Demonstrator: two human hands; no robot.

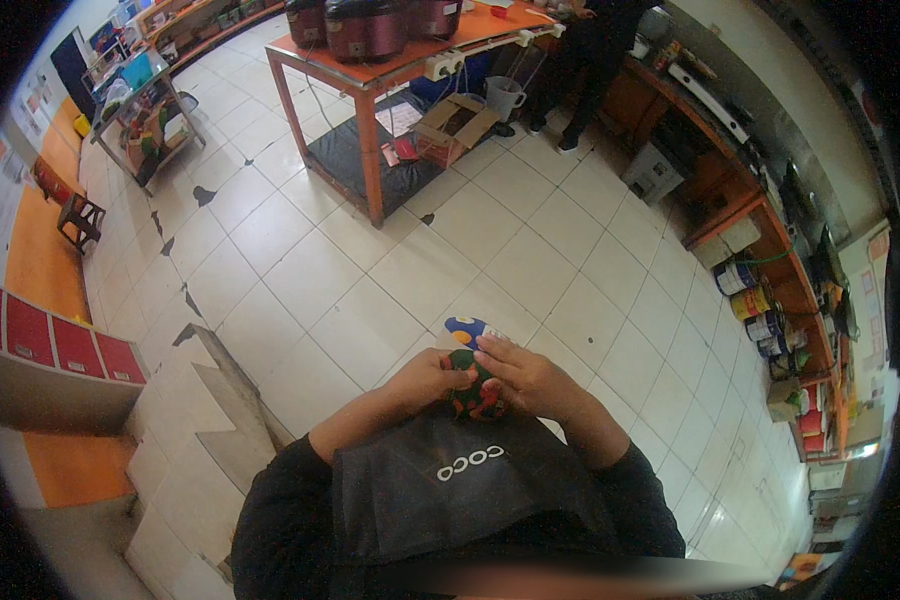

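In front of my dark apron (460, 490), both my hands come together around a small patterned object. Its upper part (460, 328) is blue with white and yellow-orange patches, and its lower part (478, 398) is dark green and red. Whether this is one piece or two, and of what kind, I cannot make out. My left hand (425, 382) is closed at the object's left side, thumb over the green part. My right hand (530, 378) lies across its right side, the fingers reaching over the blue part and pressed together. Fingers hide much of the middle.
Ahead stands an orange table (370, 75) bearing dark red cookers (365, 32), with a cardboard box (455, 128) beneath. Another person (595, 70) in dark clothes is beyond it. Tiled steps (205, 400) are at left; shelves with tins (750, 300) line the right.
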